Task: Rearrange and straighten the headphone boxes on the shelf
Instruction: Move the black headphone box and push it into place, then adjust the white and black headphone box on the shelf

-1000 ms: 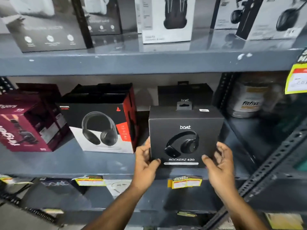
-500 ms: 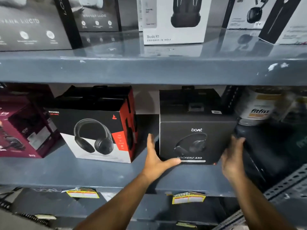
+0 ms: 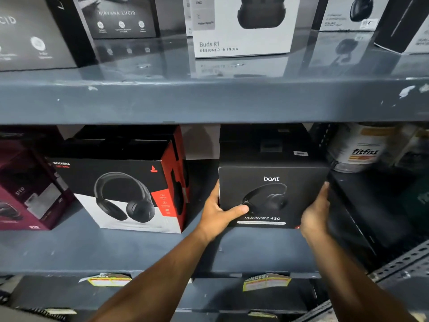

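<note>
- Black headphone box (image 3: 271, 196) sat on middle shelf (image 3: 139, 254), clasped by left hand (image 3: 219, 211) and right hand (image 3: 314, 212) at its sides (thumb across front).
- Step: squaring it up; next probably release, then the tilted red-black box (image 3: 120, 194).

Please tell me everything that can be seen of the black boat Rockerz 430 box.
The black boat Rockerz 430 box looks like matte cardboard, with a dark headphone picture and white lettering on its front. It stands upright on the grey middle shelf, facing forward, against another black box behind. The left hand and right hand grip its two sides.
</note>
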Demonstrator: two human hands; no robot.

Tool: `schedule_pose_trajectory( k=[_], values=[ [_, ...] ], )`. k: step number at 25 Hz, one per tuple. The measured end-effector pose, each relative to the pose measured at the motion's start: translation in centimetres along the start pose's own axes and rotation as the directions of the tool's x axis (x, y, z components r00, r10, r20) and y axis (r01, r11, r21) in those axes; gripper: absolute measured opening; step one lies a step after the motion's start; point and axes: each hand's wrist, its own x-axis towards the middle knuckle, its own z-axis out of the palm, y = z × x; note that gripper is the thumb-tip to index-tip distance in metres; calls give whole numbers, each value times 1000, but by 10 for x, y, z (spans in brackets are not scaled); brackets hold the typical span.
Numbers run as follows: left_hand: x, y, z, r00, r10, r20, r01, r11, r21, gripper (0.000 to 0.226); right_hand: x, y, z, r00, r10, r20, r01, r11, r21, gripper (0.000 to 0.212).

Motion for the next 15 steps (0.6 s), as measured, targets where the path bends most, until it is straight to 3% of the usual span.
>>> schedule_pose_trajectory(
  k=[5, 10, 12, 14, 15],
  values=[
    [1, -1, -1, 1000, -5, 0, 5, 1000, -14, 90, 8, 5, 0, 998, 14, -56, -16, 999, -29, 83],
    [-2, 4, -1, 1000, -10, -9, 10, 1000, 21, 98, 8, -1, 0, 999, -7, -32, 4, 996, -84, 60],
    [-10, 10, -1, 999, -17, 35, 15, 998, 58, 108, 2, -3, 0, 998, -59, -38, 58, 998, -27, 56],
    [-34, 15, -3, 998, 17, 54, -22, 996, 82, 109, -14, 0, -8, 956, -251, -148, 250, 968, -28, 39],
    [-56, 14, -9, 998, 54, 35, -58, 993, 101, 105, -30, 4, -14, 901, -383, -205, 371, 924, -95, 27]
  ],
)
